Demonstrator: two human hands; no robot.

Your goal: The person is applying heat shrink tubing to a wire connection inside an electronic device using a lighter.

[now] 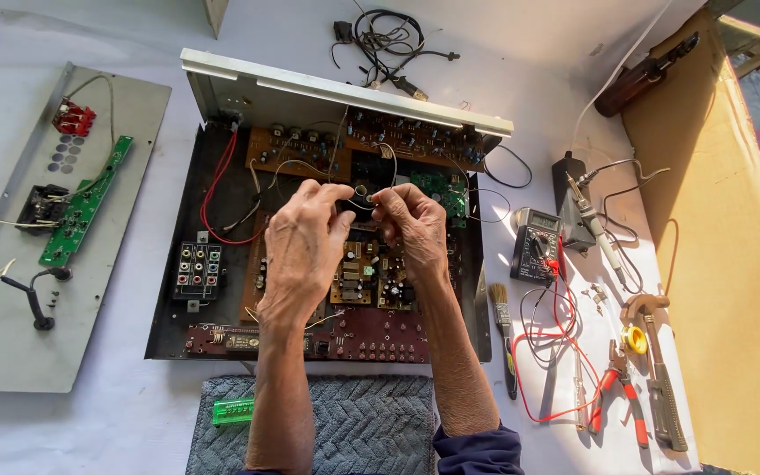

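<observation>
Head view, left hand: the left hand [305,242] is hovering over the middle of the open chassis [169,308]; its thumb and forefinger are pinching narrow on a small black part [361,192] with thin wires; the other fingers are curling loosely
Head view, right hand: the right hand [413,230] is sitting at 3 o'clock of the left hand, almost touching it; its fingertips are closing on the same small black part from the other side
Small black part: it is hanging between both hands, above the circuit boards [371,277]
Around: a multimeter [536,244] is lying at 3 o'clock; a brush [503,325] and red-handled pliers [619,396] at 4 o'clock; a grey panel [10,290] at 9 o'clock; a grey towel [371,427] at 6 o'clock
</observation>
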